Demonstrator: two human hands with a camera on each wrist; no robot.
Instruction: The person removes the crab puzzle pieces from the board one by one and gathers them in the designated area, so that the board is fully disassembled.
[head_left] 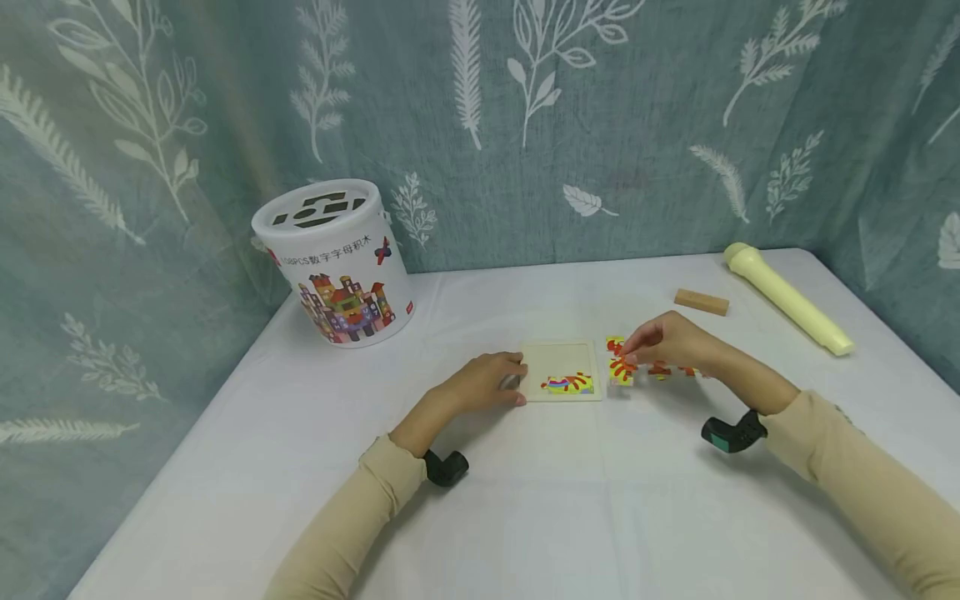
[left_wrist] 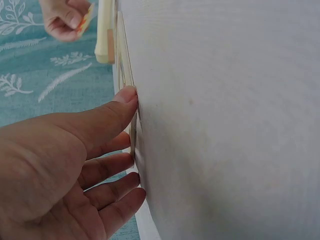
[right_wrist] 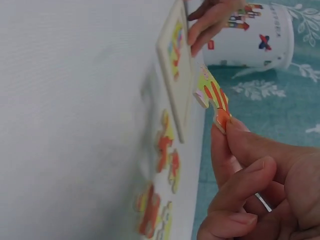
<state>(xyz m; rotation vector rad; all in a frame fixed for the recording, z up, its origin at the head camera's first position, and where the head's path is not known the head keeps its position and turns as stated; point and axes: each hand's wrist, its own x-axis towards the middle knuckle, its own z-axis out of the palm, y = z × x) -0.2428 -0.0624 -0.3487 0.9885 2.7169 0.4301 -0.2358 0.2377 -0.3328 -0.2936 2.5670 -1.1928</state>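
Observation:
My left hand (head_left: 487, 383) rests at the left edge of a pale puzzle tray (head_left: 543, 354), thumb near its front corner and fingers further back. In the left wrist view those fingers (left_wrist: 107, 167) look nearly straight. Two or so joined puzzle pieces, yellow with red and a rainbow (head_left: 567, 383), lie in the tray's front right. Right of the tray, my right hand (head_left: 670, 342) pinches a yellow puzzle piece with red stripes (right_wrist: 212, 95) between thumb and index finger, raised off the table. Several loose red and yellow pieces (right_wrist: 164, 147) lie below that hand, partly hidden by it.
A white block bucket (head_left: 348, 267) with a slotted lid stands at the back left. At the back right lie a small wooden block (head_left: 702, 302) and a pale yellow stick (head_left: 787, 300) with a rounded end. A patterned curtain (head_left: 525, 192) hangs behind the white table (head_left: 525, 500).

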